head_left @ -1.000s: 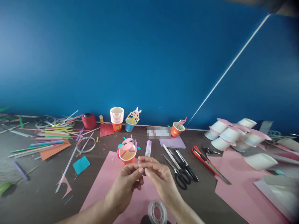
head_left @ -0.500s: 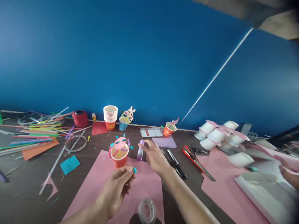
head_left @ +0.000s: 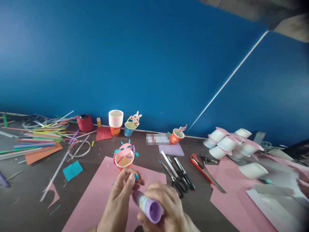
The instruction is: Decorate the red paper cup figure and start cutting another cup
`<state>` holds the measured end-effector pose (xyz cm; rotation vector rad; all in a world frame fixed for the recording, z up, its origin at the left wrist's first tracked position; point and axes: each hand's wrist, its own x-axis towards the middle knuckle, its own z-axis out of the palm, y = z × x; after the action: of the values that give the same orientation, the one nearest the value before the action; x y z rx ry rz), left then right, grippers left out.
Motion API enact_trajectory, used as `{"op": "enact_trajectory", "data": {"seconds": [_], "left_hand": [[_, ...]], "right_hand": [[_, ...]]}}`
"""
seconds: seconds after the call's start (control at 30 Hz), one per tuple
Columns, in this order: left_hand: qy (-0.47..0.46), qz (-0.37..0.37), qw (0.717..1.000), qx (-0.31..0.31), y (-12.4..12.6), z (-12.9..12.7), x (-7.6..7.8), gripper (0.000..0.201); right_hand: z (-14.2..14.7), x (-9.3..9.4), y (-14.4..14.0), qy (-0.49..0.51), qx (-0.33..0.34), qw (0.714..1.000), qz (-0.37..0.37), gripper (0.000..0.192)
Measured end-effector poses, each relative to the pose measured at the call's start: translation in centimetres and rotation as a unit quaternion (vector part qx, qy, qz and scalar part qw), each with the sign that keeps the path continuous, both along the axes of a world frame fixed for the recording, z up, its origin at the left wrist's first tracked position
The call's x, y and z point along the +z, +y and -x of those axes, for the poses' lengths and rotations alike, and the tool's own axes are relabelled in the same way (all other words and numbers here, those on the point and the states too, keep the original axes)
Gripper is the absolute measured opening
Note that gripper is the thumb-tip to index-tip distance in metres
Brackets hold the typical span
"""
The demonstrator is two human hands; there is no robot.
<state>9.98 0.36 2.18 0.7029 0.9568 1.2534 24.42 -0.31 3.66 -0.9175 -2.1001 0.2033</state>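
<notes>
The left hand (head_left: 120,191) pinches a small blue piece (head_left: 136,176). The right hand (head_left: 167,203) grasps a purple glue stick (head_left: 145,204) over pink paper (head_left: 93,193); an orange cup (head_left: 122,167) stands just beyond them.

The left hand (head_left: 122,188) points forward, thumb (head_left: 129,183) and forefinger (head_left: 127,171) pinched together. The right hand (head_left: 167,201) is beside it, fingers (head_left: 164,193) curled in a grip.

Blue wall (head_left: 135,64): pale glow far left beyond the left hand (head_left: 122,191), dimmer rightward.
Right hand (head_left: 169,203) and purple glue stick (head_left: 146,205): motion-blurred.
White paper cup (head_left: 253,170) right of both hands: soft, stretched sideways.
</notes>
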Motion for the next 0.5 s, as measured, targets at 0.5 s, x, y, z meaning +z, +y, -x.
{"op": "enact_trajectory", "data": {"seconds": [0.5], "left_hand": [[-0.038, 0.07, 0.996, -0.049, 0.3, -0.1, -1.6, 0.022]], "right_hand": [[1.4, -1.6, -0.9, 0.03, 0.061, 0.991, -0.114, 0.016]]}}
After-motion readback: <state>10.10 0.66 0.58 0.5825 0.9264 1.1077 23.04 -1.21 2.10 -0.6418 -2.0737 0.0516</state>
